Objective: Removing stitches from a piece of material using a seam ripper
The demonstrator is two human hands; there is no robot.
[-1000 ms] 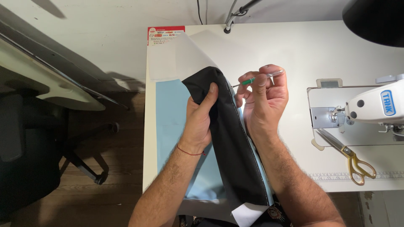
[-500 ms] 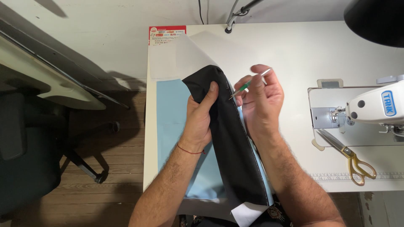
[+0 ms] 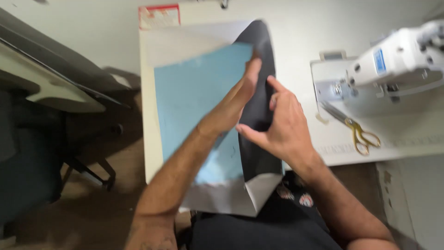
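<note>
White table carries a light blue sheet with black fabric along its right edge. I'd press my left hand, fingers flat, against the fabric while my right hand, fingers loosely spread and holding nothing, smooths it slowly.

White worktable, brown wooden floor, dark office chair at left, pale wall.
</note>
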